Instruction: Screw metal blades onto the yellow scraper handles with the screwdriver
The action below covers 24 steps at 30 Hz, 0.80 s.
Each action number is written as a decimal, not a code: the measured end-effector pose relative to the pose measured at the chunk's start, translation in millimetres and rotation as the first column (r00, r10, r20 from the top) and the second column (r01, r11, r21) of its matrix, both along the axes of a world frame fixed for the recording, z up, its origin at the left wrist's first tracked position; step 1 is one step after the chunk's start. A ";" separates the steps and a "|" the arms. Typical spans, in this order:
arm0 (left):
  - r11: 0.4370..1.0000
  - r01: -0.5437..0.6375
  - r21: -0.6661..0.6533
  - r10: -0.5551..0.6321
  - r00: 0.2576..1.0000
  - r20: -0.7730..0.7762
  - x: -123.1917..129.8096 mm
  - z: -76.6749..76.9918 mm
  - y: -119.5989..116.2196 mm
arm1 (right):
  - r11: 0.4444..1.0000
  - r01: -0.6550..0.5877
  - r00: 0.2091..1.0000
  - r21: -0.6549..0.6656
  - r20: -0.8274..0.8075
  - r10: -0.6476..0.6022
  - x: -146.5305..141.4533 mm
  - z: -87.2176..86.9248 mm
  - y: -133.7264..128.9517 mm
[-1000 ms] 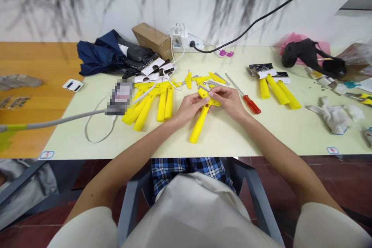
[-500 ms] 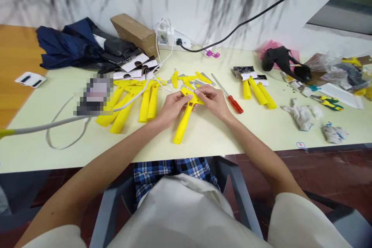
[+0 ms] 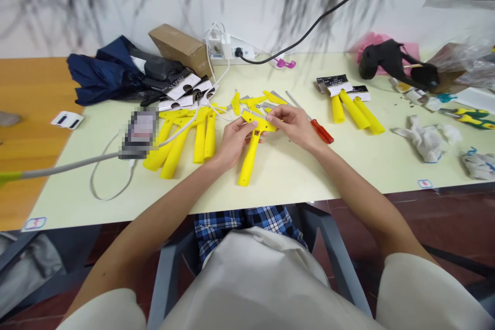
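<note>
Yellow plastic scraper sits mid-counter at 12 o'clock from the person's lap, its handle running down towards 7 o'clock and its head raised between both hands. Since the last moment its head has swung a little, and the right hand has slid out to the head's right end. That grip is a closed pinch on the head, and the left hand is curled around its left side, so both have hold of it. Fingers hide much of the head, and whether a metal blade sits there is hard to make out. Red-handled screwdriver lies just beside the right hand at 2 o'clock. Yellow handles are heaped at 10 o'clock, partly under a white cable. A pixelated patch hides whatever lies at 10 o'clock beyond them.
</note>
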<state>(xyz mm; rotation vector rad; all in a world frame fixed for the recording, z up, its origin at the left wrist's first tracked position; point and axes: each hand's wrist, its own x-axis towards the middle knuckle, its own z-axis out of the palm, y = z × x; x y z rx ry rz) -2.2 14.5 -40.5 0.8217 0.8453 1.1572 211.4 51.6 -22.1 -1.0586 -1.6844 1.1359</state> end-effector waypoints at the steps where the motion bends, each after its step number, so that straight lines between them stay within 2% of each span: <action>1: 1.000 -0.011 -0.007 0.011 1.000 0.000 0.3 0.4 0.3 | 1.000 -0.007 1.000 0.005 0.004 0.007 1.0 0.1 0.6; 8: 0.995 -0.099 -0.009 0.099 0.995 -0.005 -0.7 0.6 3.5 | 0.998 0.010 1.000 0.055 0.024 -0.011 6.3 -1.0 3.6; 19: 0.996 -0.091 0.013 0.092 0.995 -0.034 -4.5 -4.7 4.0 | 0.999 -0.049 0.999 -0.014 -0.013 0.048 -2.0 10.2 -8.6; 24: 0.998 -0.057 0.034 0.059 0.996 -0.059 -7.6 -7.7 5.0 | 0.997 -0.070 0.997 -0.023 -0.031 0.069 -0.9 8.0 -6.7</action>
